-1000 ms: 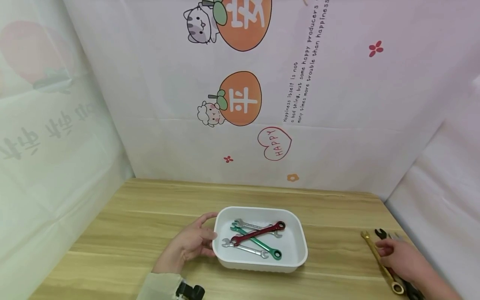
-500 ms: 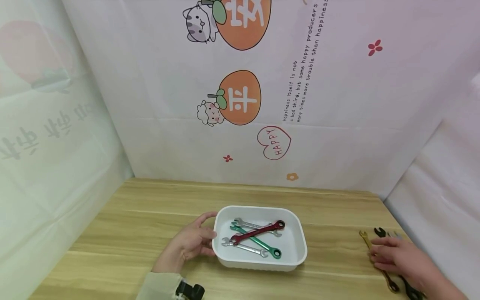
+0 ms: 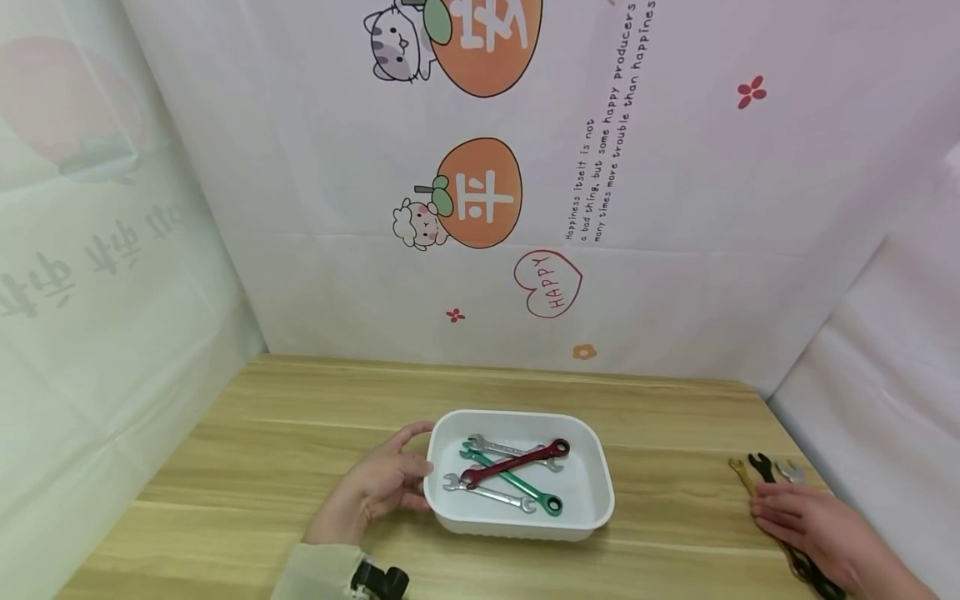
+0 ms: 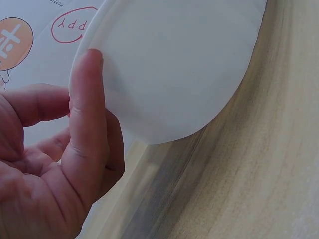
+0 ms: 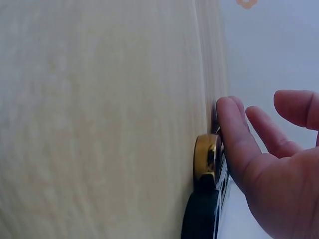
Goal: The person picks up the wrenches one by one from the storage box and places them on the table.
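A white box [image 3: 525,527] stands mid-table. Inside it lie a red ratchet wrench [image 3: 517,465], a green ratchet wrench [image 3: 525,487] and two silver open-end wrenches [image 3: 491,496]. My left hand [image 3: 386,479] touches the box's left end, its fingers against the outer wall in the left wrist view. At the table's right, my right hand [image 3: 806,525] rests over a gold wrench [image 3: 738,468], a black wrench [image 3: 761,467] and a silver wrench [image 3: 790,471]. Its fingers look straight in the right wrist view, beside the gold ring end [image 5: 203,157]. The hand hides the wrenches' middles.
The wooden table [image 3: 247,467] is bounded by a printed white cloth [image 3: 660,317] at the back and plain white hangings [image 3: 885,358] on the sides. A black device [image 3: 381,579] is strapped at my left wrist.
My right hand's fingers go from curled near the gold wrench to straighter and over it. The gold wrench slides slightly left, then back right against the black one. My left hand and the box stay put.
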{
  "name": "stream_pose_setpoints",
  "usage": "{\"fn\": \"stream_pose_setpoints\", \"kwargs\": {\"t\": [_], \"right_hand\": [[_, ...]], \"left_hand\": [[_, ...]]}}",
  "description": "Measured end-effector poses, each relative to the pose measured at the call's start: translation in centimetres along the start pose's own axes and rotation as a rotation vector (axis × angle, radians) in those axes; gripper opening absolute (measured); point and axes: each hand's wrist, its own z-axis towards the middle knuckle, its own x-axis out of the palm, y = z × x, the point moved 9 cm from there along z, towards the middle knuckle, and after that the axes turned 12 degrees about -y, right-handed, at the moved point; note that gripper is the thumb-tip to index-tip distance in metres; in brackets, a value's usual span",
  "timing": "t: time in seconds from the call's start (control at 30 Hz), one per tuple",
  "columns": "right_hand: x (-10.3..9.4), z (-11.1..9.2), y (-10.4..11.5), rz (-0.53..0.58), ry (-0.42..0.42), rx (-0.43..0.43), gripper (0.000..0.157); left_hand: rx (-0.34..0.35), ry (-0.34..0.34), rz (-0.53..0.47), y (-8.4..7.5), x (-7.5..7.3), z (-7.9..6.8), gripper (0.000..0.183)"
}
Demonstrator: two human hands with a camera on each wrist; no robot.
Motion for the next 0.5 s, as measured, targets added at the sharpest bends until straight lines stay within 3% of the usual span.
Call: {"fn": "stream_pose_setpoints", "kwargs": {"t": [0.27, 0.5], "right_hand": [[-0.30, 0.00, 0.23, -0.005, -0.056, -0.028, 0.054], [0.09, -0.13, 0.70, -0.026, -0.050, -0.040, 0.062]], "left_hand": [[-0.006, 0.000, -0.003, -0.01, -0.01, -0.07, 0.073], [0.000, 0.007, -0.003, -0.12, 0.04, -0.07, 0.072]]}}
